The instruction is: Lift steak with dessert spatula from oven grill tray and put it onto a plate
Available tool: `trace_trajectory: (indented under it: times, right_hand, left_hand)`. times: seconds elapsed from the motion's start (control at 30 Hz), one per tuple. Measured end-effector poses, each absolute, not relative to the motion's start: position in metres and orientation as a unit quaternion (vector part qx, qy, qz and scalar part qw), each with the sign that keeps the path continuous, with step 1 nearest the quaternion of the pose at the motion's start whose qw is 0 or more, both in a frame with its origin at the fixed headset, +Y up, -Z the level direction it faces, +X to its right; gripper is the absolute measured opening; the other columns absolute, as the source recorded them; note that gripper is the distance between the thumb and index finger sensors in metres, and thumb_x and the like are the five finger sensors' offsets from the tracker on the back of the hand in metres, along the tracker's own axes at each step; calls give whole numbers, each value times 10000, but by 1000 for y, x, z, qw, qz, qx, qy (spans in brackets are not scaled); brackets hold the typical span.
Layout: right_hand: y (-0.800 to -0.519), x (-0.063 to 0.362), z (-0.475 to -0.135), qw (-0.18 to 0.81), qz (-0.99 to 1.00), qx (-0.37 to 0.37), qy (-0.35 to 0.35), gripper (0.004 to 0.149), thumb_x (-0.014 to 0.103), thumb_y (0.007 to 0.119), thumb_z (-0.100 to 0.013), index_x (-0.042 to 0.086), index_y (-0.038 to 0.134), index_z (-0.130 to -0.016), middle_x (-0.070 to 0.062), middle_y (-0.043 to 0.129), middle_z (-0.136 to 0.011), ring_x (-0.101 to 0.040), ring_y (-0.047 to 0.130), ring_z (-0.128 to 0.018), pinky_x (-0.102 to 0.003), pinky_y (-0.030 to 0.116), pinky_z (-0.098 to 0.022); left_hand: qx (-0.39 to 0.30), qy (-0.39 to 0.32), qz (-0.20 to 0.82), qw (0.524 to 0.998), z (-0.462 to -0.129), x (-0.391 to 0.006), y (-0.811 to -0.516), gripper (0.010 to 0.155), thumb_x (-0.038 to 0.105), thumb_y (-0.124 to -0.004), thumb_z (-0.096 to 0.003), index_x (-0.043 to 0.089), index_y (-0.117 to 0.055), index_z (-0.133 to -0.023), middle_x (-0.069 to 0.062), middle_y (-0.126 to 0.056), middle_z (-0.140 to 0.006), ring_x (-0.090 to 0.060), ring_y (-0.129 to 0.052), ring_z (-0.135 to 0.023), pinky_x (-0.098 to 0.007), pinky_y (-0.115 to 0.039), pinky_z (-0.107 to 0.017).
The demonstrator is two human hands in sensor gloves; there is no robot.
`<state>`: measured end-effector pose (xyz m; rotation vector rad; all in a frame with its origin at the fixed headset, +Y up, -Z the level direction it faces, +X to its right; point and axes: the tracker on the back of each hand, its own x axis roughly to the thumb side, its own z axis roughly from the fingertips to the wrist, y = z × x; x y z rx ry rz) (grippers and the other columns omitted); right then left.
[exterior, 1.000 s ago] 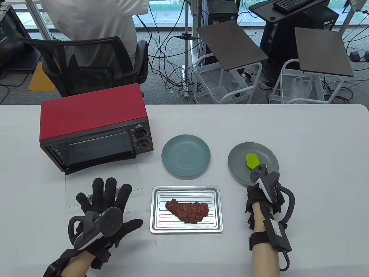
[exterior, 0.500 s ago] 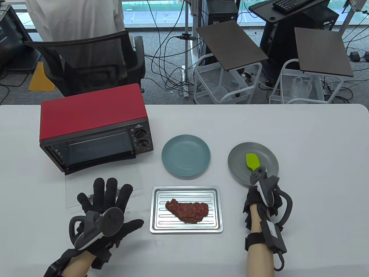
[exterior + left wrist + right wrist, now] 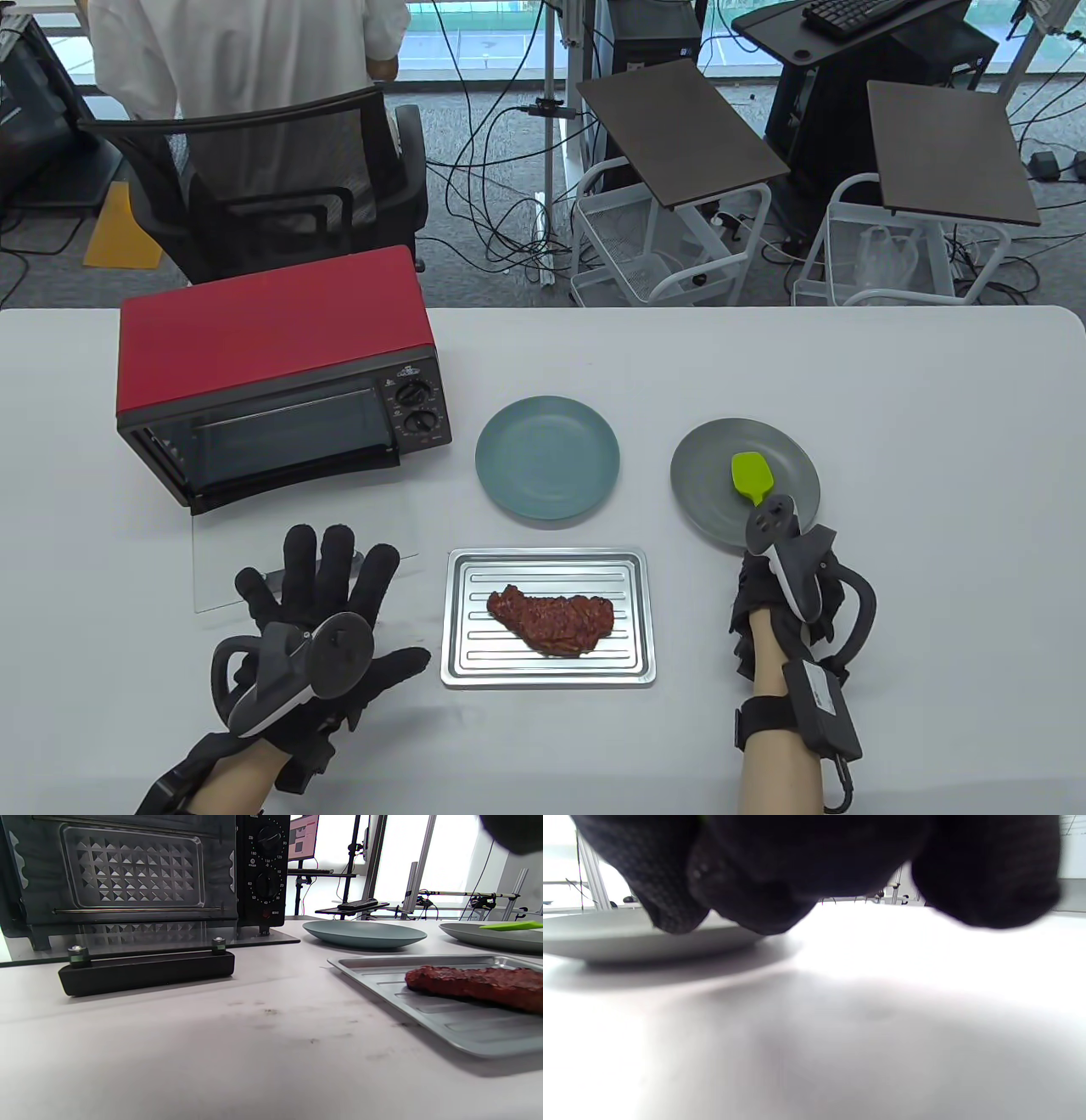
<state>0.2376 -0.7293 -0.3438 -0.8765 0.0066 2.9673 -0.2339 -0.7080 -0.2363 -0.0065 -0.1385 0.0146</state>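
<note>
A brown steak (image 3: 551, 621) (image 3: 475, 984) lies on the silver oven grill tray (image 3: 628, 569) (image 3: 445, 1027) at the front middle. Beyond the tray sits a bare blue plate (image 3: 547, 458) (image 3: 365, 933). To its right, a grey plate (image 3: 704, 484) (image 3: 628, 942) carries the green head of the dessert spatula (image 3: 751, 475) (image 3: 509, 926). My right hand (image 3: 758, 586) is at that plate's near rim with its fingers (image 3: 806, 870) curled, gripping the spatula's handle, which the tracker hides. Left of the tray, my left hand (image 3: 331, 577) rests flat on the table with its fingers spread.
A red toaster oven (image 3: 280, 365) (image 3: 127, 870) stands at the back left with its glass door (image 3: 237, 552) folded down onto the table, the door handle (image 3: 146, 969) just ahead of my left fingers. A person stands behind an office chair (image 3: 254, 187) beyond the table.
My right hand has shifted slightly right, and the spatula head has swung right with it on the grey plate. The left hand has crept a little right. The person behind has moved.
</note>
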Motion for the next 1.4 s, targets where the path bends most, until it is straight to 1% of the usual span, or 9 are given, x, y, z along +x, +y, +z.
trace_trajectory:
  times: [0.27, 0.37, 0.5, 0.53, 0.67, 0.77, 1.03, 1.23, 1.4]
  right_hand:
    - [-672, 247, -328, 3, 972, -228, -55, 458, 460, 850, -452, 102, 856, -737, 14, 954, -380, -125, 915, -96, -404, 875, -215]
    - [-656, 251, -320, 0, 975, -212, -72, 459, 461, 845, -454, 101, 854, -739, 12, 954, -382, -127, 914, -96, -404, 874, -214]
    - [-638, 257, -307, 0, 978, -193, -84, 461, 459, 825, -466, 96, 847, -749, 3, 955, -397, -138, 919, -104, -407, 870, -216]
    - [-635, 260, -302, 2, 978, -185, -91, 466, 462, 820, -467, 96, 845, -754, -4, 958, -407, -147, 927, -114, -412, 870, -223]
    - [-630, 266, -288, 23, 980, -167, -106, 469, 461, 820, -468, 93, 844, -758, -13, 963, -420, -163, 938, -131, -424, 870, -235]
    - [-629, 268, -278, 18, 985, -136, -106, 466, 458, 822, -467, 94, 846, -757, -14, 963, -418, -163, 937, -128, -423, 870, -233]
    - [-632, 265, -262, 7, 991, -87, -101, 464, 456, 826, -465, 97, 846, -757, -13, 964, -419, -164, 938, -129, -424, 870, -234]
    - [-638, 256, -257, 4, 994, -55, -95, 462, 456, 828, -463, 98, 848, -754, -11, 964, -416, -163, 938, -128, -424, 871, -234]
    - [-646, 250, -255, -10, 997, -45, -63, 463, 454, 833, -461, 97, 849, -755, -12, 965, -416, -163, 938, -129, -424, 871, -236]
  left_hand:
    - [-9, -74, 15, 997, -237, -226, -711, 1086, 913, -682, -337, 476, 63, -994, 19, 132, -1140, -399, 132, -1098, -827, -120, -656]
    - [-11, -78, 26, 997, -238, -222, -714, 1083, 912, -680, -337, 474, 58, -998, 18, 127, -1142, -400, 127, -1099, -827, -124, -656]
    - [-18, -84, 85, 993, -242, -217, -726, 1076, 914, -683, -328, 473, 18, -1015, 15, 91, -1158, -401, 99, -1111, -826, -137, -662]
    - [-35, -88, 101, 990, -245, -216, -729, 1074, 917, -676, -331, 472, 23, -1014, 13, 93, -1157, -403, 96, -1111, -825, -145, -664]
    - [-78, -75, 159, 981, -253, -211, -746, 1071, 912, -683, -329, 473, 16, -1013, 16, 76, -1161, -397, 78, -1118, -817, -151, -677]
    - [-126, -71, 146, 979, -258, -208, -761, 1070, 914, -677, -330, 474, 21, -1011, 15, 75, -1162, -395, 72, -1122, -814, -158, -681]
    - [-197, -64, 124, 970, -264, -204, -784, 1070, 921, -665, -327, 479, 38, -1002, 23, 91, -1156, -388, 76, -1124, -805, -161, -698]
    - [-219, -70, 113, 967, -264, -201, -791, 1057, 931, -632, -323, 480, 45, -998, 27, 97, -1155, -385, 80, -1125, -804, -159, -702]
    - [-250, -59, 124, 959, -267, -205, -798, 1046, 928, -610, -329, 481, 63, -992, 26, 119, -1145, -379, 101, -1116, -793, -126, -698]
